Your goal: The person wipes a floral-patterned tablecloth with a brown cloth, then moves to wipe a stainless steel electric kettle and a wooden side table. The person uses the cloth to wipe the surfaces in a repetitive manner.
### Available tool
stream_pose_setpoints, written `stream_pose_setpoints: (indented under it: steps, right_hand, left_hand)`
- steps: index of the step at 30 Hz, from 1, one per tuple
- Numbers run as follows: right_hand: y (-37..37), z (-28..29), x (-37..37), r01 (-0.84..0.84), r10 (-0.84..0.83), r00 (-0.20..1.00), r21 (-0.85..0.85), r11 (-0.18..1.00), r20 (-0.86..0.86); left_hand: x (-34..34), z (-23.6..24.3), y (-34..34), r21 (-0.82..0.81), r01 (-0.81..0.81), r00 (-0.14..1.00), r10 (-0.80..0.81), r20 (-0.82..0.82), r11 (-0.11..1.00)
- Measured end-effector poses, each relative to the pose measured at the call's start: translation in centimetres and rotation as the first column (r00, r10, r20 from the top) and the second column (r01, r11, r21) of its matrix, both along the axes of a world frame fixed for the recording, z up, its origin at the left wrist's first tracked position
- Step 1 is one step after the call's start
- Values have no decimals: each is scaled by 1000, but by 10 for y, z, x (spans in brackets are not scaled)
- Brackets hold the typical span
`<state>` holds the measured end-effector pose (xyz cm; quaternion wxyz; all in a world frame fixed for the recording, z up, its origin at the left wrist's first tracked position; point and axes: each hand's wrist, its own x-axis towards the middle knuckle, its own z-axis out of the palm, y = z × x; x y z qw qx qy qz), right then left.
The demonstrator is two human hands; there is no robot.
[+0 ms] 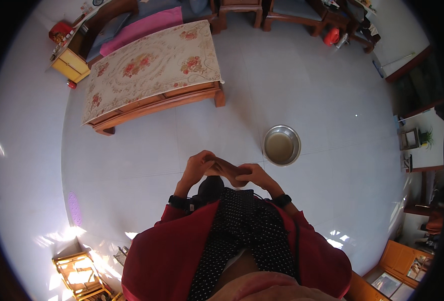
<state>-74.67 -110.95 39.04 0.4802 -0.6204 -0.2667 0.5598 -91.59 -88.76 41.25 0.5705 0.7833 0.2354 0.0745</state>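
Observation:
Held in front of my body is a brown, limp piece of cloth (pixel 228 169), stretched between my two hands. My left hand (pixel 199 166) pinches its upper left end, with the fingers closed. The lower right end is gripped by my right hand (pixel 255 175), its thumb and fingers bent round the edge. On the floor, ahead and to the right of my right hand, stands a round metal basin (pixel 298 146) with cloudy, brownish water (pixel 280 147) in it. Neither hand touches the basin.
A low wooden table (pixel 152 106) with a flowered tablecloth (pixel 157 65) stands ahead left, before a wooden sofa with a pink cloth (pixel 147 31). Wooden seats (pixel 298 11) line the far side. A bamboo-coloured chair (pixel 81 273) is behind left, and a wooden cabinet (pixel 397 263) behind right.

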Motion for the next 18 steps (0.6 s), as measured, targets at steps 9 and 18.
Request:
stream_pose_setpoints:
  steps: [9, 18]
  right_hand:
    - [148, 1, 136, 40, -37, 999, -108, 993, 27]
    - [219, 7, 269, 182, -182, 983, -85, 980, 13]
  left_hand:
    - [141, -11, 154, 18, 77, 996, -78, 49, 997]
    - [312, -10, 246, 53, 239, 970, -241, 43, 970]
